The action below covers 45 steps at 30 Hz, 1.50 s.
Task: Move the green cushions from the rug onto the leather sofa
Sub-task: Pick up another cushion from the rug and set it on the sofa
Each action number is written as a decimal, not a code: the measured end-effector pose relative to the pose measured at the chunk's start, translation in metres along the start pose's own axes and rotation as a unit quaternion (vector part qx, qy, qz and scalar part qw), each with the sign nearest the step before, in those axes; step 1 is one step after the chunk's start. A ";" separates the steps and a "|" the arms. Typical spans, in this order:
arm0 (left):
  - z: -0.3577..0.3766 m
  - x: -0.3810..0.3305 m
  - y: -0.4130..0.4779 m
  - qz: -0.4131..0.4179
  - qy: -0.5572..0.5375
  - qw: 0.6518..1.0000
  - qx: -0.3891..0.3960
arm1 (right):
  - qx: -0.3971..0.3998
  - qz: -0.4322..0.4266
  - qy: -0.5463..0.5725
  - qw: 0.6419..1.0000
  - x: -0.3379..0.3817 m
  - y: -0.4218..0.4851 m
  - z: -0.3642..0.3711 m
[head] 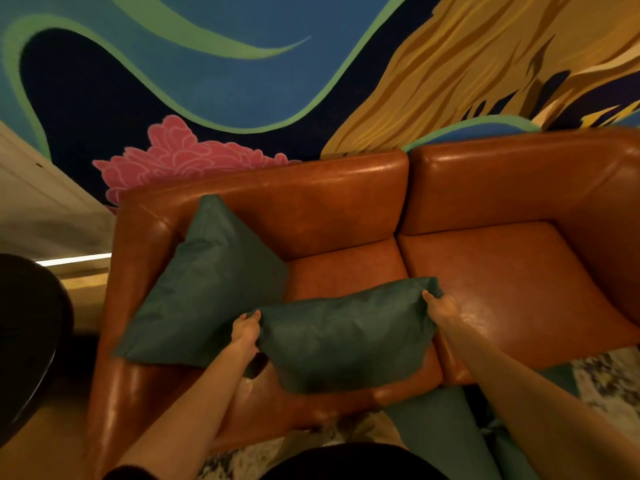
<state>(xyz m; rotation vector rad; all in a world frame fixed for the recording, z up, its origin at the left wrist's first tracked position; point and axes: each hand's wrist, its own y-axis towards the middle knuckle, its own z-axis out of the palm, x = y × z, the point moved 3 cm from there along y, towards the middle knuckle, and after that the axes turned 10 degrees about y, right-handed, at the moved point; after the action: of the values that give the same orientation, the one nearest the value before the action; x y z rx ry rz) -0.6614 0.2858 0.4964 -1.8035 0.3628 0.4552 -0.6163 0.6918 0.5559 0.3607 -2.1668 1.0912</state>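
Behind the seating runs a painted mural of deep blue with green swirls, a pink flower low on the left and golden streaks on the right. At far left a pale wall panel meets it, and a dark round table fills the near left edge.

The leather sofa is glossy orange-brown, with two seat pads and two back pads. Its right seat reflects a patch of light.

One green cushion stands tilted in the sofa's left corner, leaning against the left arm and the back pad, with its lower edge at the front of the left seat.

A second cushion lies across the near part of the left seat, just right of the first, and reaches to the seam between the two seats. Both hands hold it. The left hand has its fingers curled over the cushion's left corner and pinches the fabric. The right hand grips the far right corner the same way. Whether the cushion's weight rests fully on the seat cannot be told.

On the near side, below the sofa's front edge, lies a mottled pale-and-dark rug. More green cushions sit on it, just in front of the sofa and between the person's forearms.
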 end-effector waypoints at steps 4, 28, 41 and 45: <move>-0.001 0.020 0.015 0.009 0.097 0.994 -0.045 | 0.037 0.006 -0.055 0.998 -0.001 0.018 0.010; 0.164 -0.058 0.007 0.354 0.690 0.630 -0.032 | 0.145 -0.025 -0.081 0.986 -0.027 0.062 0.052; 0.197 -0.056 0.000 0.392 0.606 0.692 0.019 | 0.245 0.067 -0.019 0.967 -0.067 0.081 0.064; 0.200 -0.041 -0.022 0.396 0.517 0.751 0.112 | 0.268 0.016 -0.013 0.963 -0.041 0.072 0.064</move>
<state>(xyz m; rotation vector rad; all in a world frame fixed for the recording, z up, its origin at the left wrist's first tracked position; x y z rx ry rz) -0.7105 0.4844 0.4863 -1.4231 1.9160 -0.1006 -0.6518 0.6828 0.4580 0.5823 -1.8732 1.6965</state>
